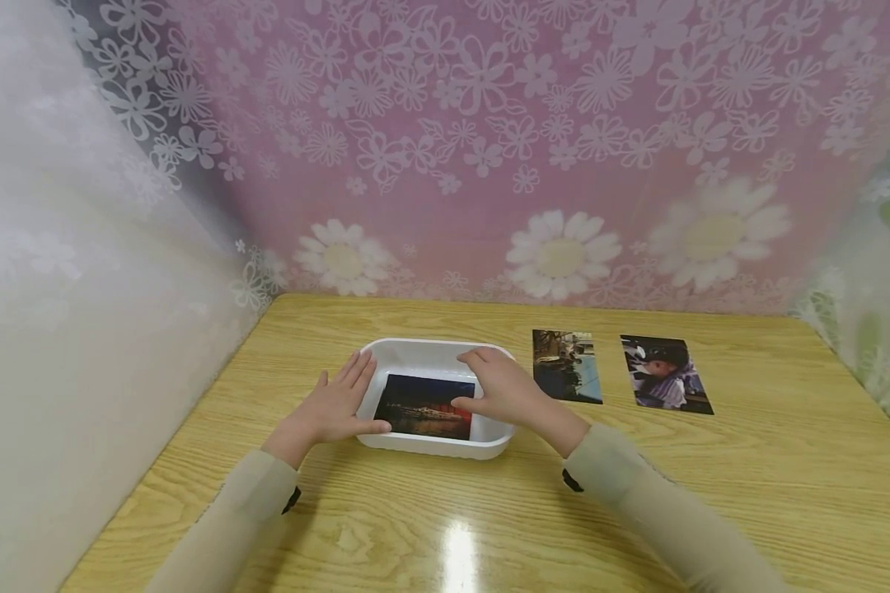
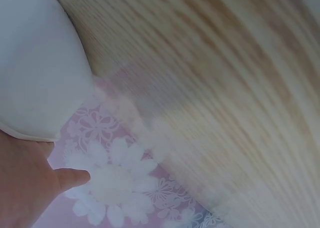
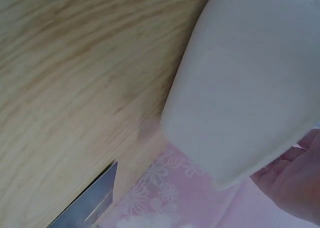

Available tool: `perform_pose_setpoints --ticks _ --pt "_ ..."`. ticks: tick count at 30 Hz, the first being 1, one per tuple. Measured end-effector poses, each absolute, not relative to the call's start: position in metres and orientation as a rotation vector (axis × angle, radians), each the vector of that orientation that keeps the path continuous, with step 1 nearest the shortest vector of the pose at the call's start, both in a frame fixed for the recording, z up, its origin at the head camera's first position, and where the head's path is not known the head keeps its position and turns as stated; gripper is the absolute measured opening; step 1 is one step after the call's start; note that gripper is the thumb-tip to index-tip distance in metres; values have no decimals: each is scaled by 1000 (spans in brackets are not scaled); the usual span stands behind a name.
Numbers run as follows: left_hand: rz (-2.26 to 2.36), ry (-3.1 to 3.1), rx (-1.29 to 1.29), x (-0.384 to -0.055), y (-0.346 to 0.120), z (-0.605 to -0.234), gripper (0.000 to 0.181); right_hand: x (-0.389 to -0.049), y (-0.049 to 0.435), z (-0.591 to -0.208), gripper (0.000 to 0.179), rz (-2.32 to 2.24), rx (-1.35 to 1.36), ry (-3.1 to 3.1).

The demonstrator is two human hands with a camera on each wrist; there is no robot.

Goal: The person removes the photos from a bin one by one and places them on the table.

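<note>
A white rectangular tray (image 1: pixel 426 347) with raised walls sits on the table, between the two hands. Inside lies a dark photo (image 1: pixel 426 408) of a lit night scene over water. My left hand (image 1: pixel 335 405) rests over the tray's left rim with straight fingers, its thumb reaching to the photo's near left corner. Over the right rim lies my right hand (image 1: pixel 506 387), fingers and thumb spread apart and pointing into the tray. Its thumb overlaps the photo's right edge. In both wrist views the tray's outer wall (image 2: pixel 40 63) fills one side, with a hand at its rim.
Right of the tray a photo (image 1: pixel 567 366) with blue water lies on the wood-grain table (image 1: pixel 415 527). Farther right is a photo (image 1: pixel 666 375) of a person in a dark cap. A pink flowered cloth (image 1: pixel 445 165) hangs behind the table, a pale one at the left.
</note>
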State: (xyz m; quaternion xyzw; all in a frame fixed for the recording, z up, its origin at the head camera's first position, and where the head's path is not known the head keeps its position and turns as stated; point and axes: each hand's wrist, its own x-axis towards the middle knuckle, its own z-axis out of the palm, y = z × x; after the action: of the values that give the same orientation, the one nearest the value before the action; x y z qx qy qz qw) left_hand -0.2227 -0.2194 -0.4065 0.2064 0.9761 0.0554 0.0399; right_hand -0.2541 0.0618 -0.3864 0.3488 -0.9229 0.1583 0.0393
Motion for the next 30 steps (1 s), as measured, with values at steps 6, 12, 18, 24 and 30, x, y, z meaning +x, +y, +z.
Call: perform_pose_setpoints --ticks 6,12,18,24,30 --pt "178 2990 619 -222 -220 -406 102 -260 49 -394 72 395 1140 -2862" --pt "162 2991 632 -223 -219 -407 103 -263 40 -403 79 318 1166 -2946" --pt "172 2999 632 -223 -219 -406 103 -266 36 -410 86 286 1162 -3011" --pt "167 3001 637 -222 -219 -406 105 -266 34 -414 91 183 1181 -3051" --pt "180 2999 640 -222 -219 -406 107 -265 34 -416 94 73 1181 -3088"
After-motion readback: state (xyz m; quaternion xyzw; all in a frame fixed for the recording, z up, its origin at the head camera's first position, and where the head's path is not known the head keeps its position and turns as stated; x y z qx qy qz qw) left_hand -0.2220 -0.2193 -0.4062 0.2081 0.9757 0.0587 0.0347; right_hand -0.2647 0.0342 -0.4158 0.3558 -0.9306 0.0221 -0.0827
